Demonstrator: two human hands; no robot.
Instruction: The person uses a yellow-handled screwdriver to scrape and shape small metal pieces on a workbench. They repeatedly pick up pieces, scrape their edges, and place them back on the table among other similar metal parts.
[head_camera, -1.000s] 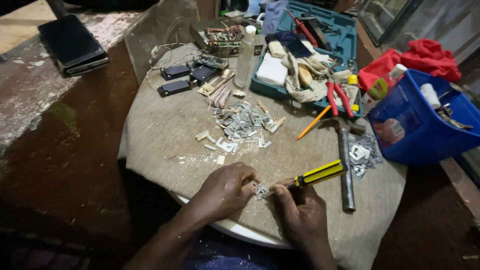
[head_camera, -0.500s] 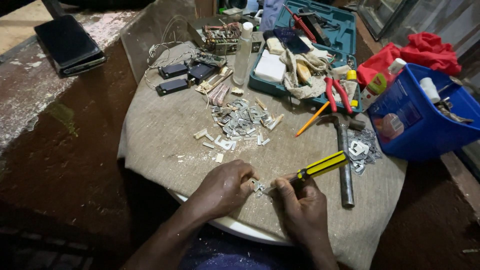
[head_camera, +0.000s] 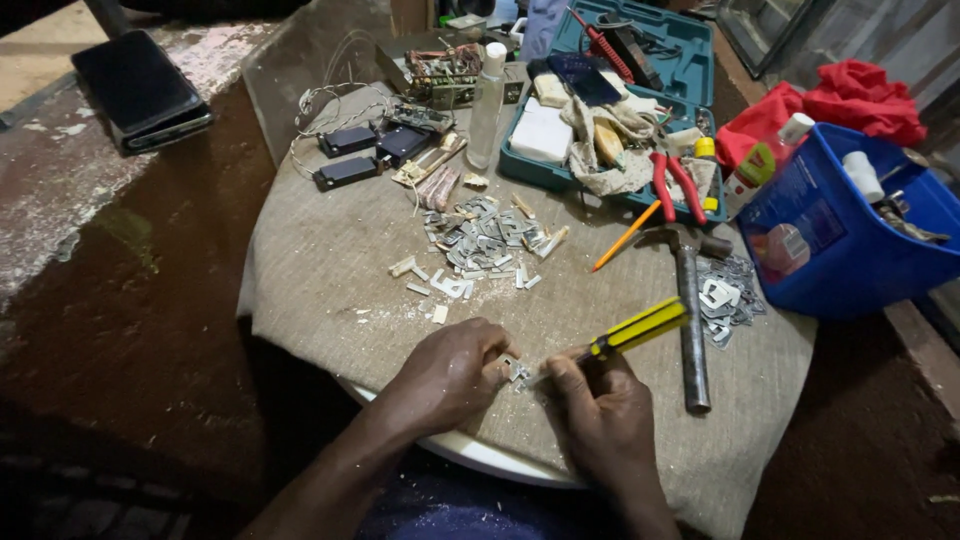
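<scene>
My left hand (head_camera: 452, 372) pinches a small silvery metal piece (head_camera: 516, 371) down on the cloth-covered round table (head_camera: 330, 270) near its front edge. My right hand (head_camera: 603, 410) grips a screwdriver with a yellow and black handle (head_camera: 640, 327), its tip pointing at the small piece between my hands. A pile of similar small metal plates (head_camera: 480, 240) lies in the middle of the table. The two hands nearly touch each other.
A hammer (head_camera: 690, 310) lies right of my right hand beside more metal plates (head_camera: 725, 295). A teal tool case (head_camera: 620, 110) with red pliers (head_camera: 675, 185), a blue bin (head_camera: 850, 245), a clear bottle (head_camera: 485, 105), black boxes (head_camera: 350, 165) and an orange pencil (head_camera: 625, 237) stand further back.
Both hands stay in place at the table's front edge, working the small piece. The view has shifted only slightly.
</scene>
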